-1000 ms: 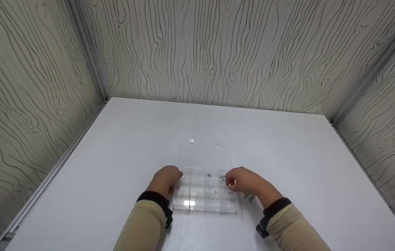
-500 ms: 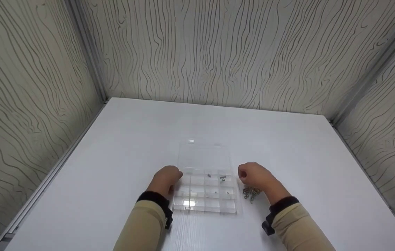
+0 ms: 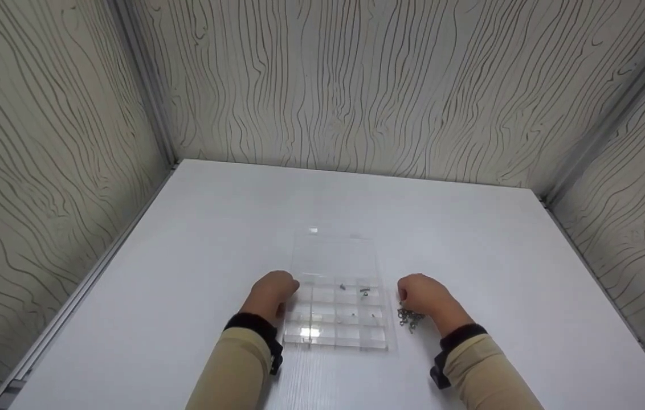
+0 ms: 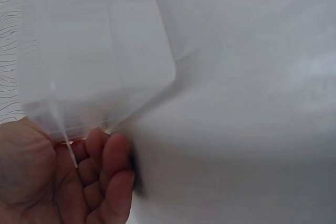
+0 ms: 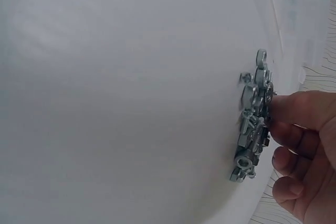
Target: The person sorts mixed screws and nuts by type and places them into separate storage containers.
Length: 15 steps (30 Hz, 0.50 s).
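Observation:
A clear plastic compartment box lies with its lid folded back. My left hand grips the box's left edge; in the left wrist view its curled fingers are at the clear wall. To the right of the box is a small pile of metal nuts and screws. My right hand is over the pile. Seen from the right wrist, its fingertips touch the nuts and screws, slightly parted, with no piece visibly lifted. A few small screws lie in the box's right-hand compartments.
The white table extends around the box. Wood-patterned panels rise behind it and on both sides, with grey metal strips at the corners.
My right hand has moved from over the box's right compartments to the pile and lowered its fingers into it. The left hand and the box have stayed in place.

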Motion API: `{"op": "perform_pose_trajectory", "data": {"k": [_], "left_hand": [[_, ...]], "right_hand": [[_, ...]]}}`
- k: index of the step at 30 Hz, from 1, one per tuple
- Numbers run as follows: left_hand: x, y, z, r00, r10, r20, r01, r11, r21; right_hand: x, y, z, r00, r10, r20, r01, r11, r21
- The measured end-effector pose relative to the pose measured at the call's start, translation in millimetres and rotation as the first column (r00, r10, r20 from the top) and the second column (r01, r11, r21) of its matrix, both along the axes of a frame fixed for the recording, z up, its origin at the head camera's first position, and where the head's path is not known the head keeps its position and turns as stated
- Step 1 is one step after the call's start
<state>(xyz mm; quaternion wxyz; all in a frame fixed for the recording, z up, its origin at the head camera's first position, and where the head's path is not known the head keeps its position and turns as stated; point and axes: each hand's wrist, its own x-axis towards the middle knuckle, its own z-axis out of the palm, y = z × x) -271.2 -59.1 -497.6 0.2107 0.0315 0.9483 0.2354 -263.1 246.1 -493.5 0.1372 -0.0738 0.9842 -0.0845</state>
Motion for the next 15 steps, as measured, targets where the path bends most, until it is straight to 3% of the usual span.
{"op": "perform_pose_trajectory", "data": {"k": [2,9,15], "left_hand": [[-0.1,0.2,0.7,1.000,-0.018,-0.008,0.018,1.000,-0.005],[-2.3,0.6,1.5,0.993,0.062,0.097,-0.065,0.997,0.034],[-2.6,0.4,2.1,0.994,0.057,0.091,-0.058,0.998,0.016]], "right_hand": [[0.1,0.0,0.6,1.000,0.005,0.004,-0.005,1.000,0.010],[0.1,-0.9,7.1,1.000,-0.024,-0.011,0.023,0.999,-0.047],[-3.5,-7.3,10.9,0.998,-0.034,-0.045,0.028,0.991,-0.131]]}}
